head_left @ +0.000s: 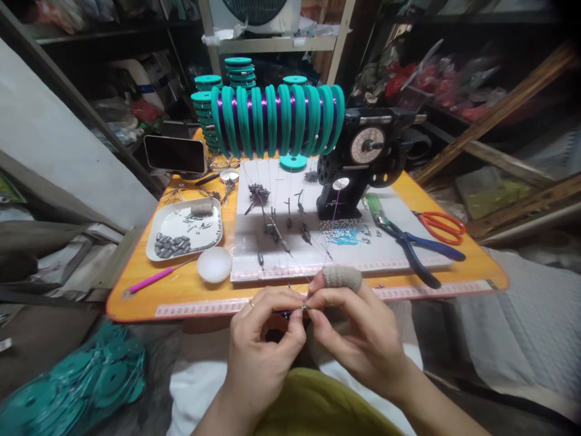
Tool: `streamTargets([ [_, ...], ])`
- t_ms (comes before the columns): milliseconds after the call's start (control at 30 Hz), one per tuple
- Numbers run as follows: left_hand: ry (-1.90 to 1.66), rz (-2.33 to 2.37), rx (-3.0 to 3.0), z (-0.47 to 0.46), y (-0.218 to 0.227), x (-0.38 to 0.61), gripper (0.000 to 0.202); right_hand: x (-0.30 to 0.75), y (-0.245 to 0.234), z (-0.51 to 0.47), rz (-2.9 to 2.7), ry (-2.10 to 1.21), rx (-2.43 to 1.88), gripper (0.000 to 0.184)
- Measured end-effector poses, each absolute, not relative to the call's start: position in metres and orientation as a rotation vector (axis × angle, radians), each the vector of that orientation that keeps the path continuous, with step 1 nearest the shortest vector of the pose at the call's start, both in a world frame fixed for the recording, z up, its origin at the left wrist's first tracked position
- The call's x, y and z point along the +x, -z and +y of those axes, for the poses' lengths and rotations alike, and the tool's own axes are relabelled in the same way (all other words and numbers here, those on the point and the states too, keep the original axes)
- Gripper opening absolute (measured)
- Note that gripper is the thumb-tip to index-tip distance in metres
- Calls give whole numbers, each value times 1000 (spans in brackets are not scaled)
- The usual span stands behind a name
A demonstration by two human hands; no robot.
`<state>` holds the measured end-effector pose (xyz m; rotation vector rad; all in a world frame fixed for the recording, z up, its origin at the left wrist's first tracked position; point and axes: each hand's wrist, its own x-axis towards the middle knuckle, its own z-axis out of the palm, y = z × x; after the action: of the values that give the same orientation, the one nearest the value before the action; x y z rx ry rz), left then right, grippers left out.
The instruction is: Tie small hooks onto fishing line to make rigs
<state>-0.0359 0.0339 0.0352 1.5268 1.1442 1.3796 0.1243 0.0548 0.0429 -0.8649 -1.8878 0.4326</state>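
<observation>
My left hand [263, 345] and my right hand [354, 333] meet just in front of the low orange table [181, 290]. Both pinch a tiny metal piece [305, 307] between thumb and fingertips; thin fishing line runs up from it toward the row of teal spools [276, 118] wound with purple line. My right index finger wears a grey fabric cot [342, 277]. My left ring finger has a ring. On the white mat [281, 242] beyond my hands lie several rigged lines with small dark sinkers.
A black winding machine with a dial [363, 157] stands at the right of the spools. Blue-handled pliers [413, 242], orange scissors [440, 224], a tray of sinkers [181, 233], a white dish [214, 264], a pink pen [152, 280], a phone [175, 154]. Teal discs [77, 387] lie on the floor at the left.
</observation>
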Motion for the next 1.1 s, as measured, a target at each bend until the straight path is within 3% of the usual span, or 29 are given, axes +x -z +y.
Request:
streamTargets([
  [500, -1457, 1119, 1517, 34, -35, -36, 17, 125, -45, 54, -1963, -379, -837, 15],
  [767, -1434, 1257, 1397, 35, -30, -43, 30, 119, -39, 54, -2166, -84, -854, 13],
  [967, -1457, 1220, 1353, 37, -29, -42, 20, 121, -41, 56, -2262, 225, -805, 22],
  [1100, -1496, 1152, 1337, 35, -26, -37, 20, 122, -38, 55, -2216, 248, -777, 23],
])
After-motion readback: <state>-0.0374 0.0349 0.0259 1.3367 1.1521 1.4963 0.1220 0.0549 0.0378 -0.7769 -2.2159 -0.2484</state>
